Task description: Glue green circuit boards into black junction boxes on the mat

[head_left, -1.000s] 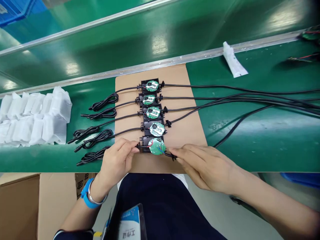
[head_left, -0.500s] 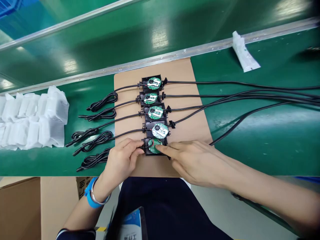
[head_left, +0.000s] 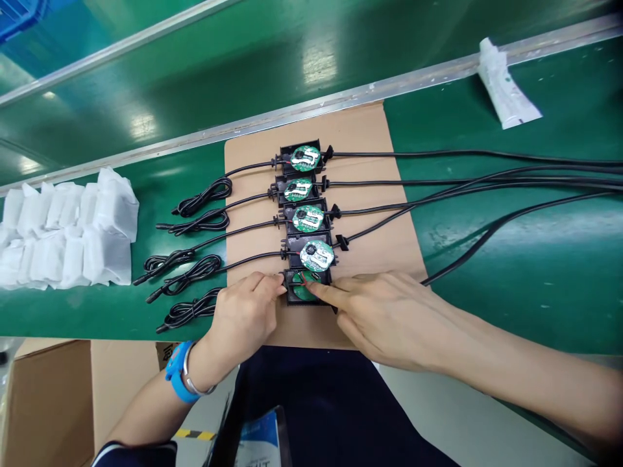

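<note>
Nearest my body lies a small open black case (head_left: pixel 311 300) with a round green circuit board (head_left: pixel 300 292) inside and thin red wire showing. My left hand (head_left: pixel 248 308) pinches at the case's left end, where a black cable (head_left: pixel 195 310) runs in; its fingers cover the grip. From the right, my right hand (head_left: pixel 377 314) lays its index fingertip on the board beside the red wire. Its other fingers are curled at the case's right end, and what lies under them is hidden. Behind, several similar cases (head_left: pixel 294 241) stand in a column, their boards resting on or in them.
Brown cardboard (head_left: pixel 360 130) lies under the cases on the green table (head_left: pixel 511 279). Coiled cable ends (head_left: pixel 192 267) lie to the left, long black cables (head_left: pixel 467 188) to the right. White wrapped packets (head_left: pixel 109 256) stand far left. A white tube (head_left: pixel 506 87) lies back right.
The right index fingertip stays on the board, and the red wire by it shows more plainly. My left fingers have closed up at the case's left end. The whole view has shifted slightly.
</note>
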The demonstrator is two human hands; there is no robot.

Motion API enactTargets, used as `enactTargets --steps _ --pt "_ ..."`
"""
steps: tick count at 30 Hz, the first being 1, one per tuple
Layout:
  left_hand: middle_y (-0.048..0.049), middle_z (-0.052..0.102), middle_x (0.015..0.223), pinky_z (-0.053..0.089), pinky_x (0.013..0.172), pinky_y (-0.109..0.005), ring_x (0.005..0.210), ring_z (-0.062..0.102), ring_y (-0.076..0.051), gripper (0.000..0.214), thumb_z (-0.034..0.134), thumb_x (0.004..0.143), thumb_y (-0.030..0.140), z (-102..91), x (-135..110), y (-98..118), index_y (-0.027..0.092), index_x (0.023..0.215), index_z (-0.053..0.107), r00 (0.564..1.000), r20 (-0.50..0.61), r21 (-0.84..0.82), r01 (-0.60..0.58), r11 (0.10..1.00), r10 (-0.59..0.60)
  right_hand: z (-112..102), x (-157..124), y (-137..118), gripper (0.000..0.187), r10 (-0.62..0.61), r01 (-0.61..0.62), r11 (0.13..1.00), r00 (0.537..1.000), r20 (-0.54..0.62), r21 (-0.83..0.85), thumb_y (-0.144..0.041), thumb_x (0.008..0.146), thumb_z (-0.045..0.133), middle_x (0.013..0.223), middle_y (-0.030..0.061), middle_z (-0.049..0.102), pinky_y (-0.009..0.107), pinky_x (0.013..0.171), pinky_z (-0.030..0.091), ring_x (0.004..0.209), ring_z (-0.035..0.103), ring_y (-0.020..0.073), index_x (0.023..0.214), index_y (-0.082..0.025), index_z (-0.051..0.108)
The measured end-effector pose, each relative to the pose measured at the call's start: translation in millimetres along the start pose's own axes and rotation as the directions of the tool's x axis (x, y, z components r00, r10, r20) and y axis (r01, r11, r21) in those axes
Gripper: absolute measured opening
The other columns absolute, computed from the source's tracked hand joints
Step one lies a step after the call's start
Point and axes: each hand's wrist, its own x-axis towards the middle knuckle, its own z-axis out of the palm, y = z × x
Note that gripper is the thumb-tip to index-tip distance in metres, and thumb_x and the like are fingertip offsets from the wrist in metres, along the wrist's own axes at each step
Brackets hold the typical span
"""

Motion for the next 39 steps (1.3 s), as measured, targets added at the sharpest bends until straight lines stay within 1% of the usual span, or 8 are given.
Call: enactTargets --steps 8,15,21,24,27,33,36,39 --pt "-0.0014 0.064 0.067 0.045 0.052 -0.027 0.058 0.062 -0.014 0.017 0.051 0.095 0.008 -5.1 0.8 6.6 0.017 0.087 0.062 0.993 0.013 0.219 -0.115 0.969 0.115 4.7 -1.3 2.2 0.047 -0.012 0.013 1.000 0.999 -0.047 0.017 -0.020 0.084 0.044 0.081 0.0045 0.071 0.032 0.052 0.016 0.060 0.062 0.0195 0.126 -0.019 0.066" --pt "-0.0064 0.061 0.068 0.042 0.049 -0.031 0.057 0.059 -0.020 0.028 0.039 0.090 -0.002 -6.5 6.9 16.8 0.010 0.097 0.064 0.956 0.266 0.462 -0.241 0.853 0.126 3.6 -0.7 1.7 0.041 -0.014 0.016 1.000 0.998 -0.068 0.025 -0.019 0.083 0.046 0.077 0.0039 0.070 0.032 0.051 0.018 0.058 0.061 0.0180 0.118 -0.018 0.067" --pt "-0.0112 0.068 0.098 0.056 0.078 -0.036 0.088 0.066 -0.023 0.027 0.048 0.090 0.003 -17.0 10.6 12.8 0.013 0.111 0.061 0.977 0.178 0.204 -0.151 0.967 0.115 5.2 -4.4 2.2 0.040 -0.011 0.020 0.996 0.994 -0.107 0.084 -0.018 0.083 0.045 0.082 0.0043 0.071 0.031 0.052 0.027 0.062 0.063 0.0184 0.119 -0.018 0.064" --pt "-0.0104 0.068 0.111 0.050 0.097 -0.038 0.103 0.063 -0.022 0.024 0.049 0.092 0.008 -8.8 10.1 8.8 0.015 0.110 0.061 0.947 0.154 0.018 -0.288 0.958 0.282 6.1 -8.8 4.2 0.032 0.052 -0.026 0.981 0.990 -0.128 0.193 -0.019 0.085 0.043 0.080 0.0045 0.070 0.030 0.056 0.035 0.063 0.064 0.0186 0.112 -0.015 0.060" --pt "-0.0068 0.070 0.115 0.047 0.097 -0.037 0.102 0.064 -0.020 0.024 0.045 0.095 0.008 4.0 7.0 2.8 0.017 0.109 0.063 0.882 0.204 -0.054 -0.423 0.905 0.424 5.1 -13.8 4.6 0.016 0.148 -0.115 0.949 0.984 -0.095 0.292 -0.020 0.086 0.043 0.071 0.0015 0.065 0.029 0.056 0.037 0.056 0.060 0.0162 0.094 -0.017 0.056" --pt "-0.0073 0.069 0.125 0.046 0.099 -0.035 0.112 0.063 -0.020 0.026 0.046 0.096 0.006 6.9 0.4 -1.5 0.013 0.114 0.063 0.882 0.183 -0.113 -0.419 0.901 0.433 0.9 -22.1 3.5 0.015 0.123 -0.101 0.954 0.991 -0.061 0.283 -0.015 0.089 0.043 0.071 0.0018 0.062 0.028 0.056 0.038 0.056 0.056 0.0139 0.079 -0.019 0.053" --pt "-0.0067 0.069 0.124 0.045 0.102 -0.034 0.112 0.064 -0.019 0.026 0.044 0.096 0.005 3.6 1.3 0.4 0.014 0.110 0.064 0.888 0.203 -0.144 -0.390 0.909 0.413 5.9 -21.7 3.2 0.019 0.028 0.022 0.962 0.983 -0.180 0.272 -0.012 0.092 0.042 0.073 0.0022 0.060 0.025 0.058 0.039 0.061 0.056 0.0130 0.080 -0.018 0.055" --pt "-0.0064 0.070 0.121 0.046 0.101 -0.034 0.109 0.065 -0.018 0.025 0.043 0.096 0.005 3.5 2.1 1.4 0.015 0.105 0.064 0.892 0.213 -0.169 -0.369 0.914 0.399 18.7 -16.6 2.3 0.021 -0.069 0.136 0.984 0.892 -0.447 0.119 -0.009 0.093 0.045 0.073 0.0027 0.055 0.026 0.060 0.040 0.065 0.052 0.0134 0.076 -0.017 0.054"
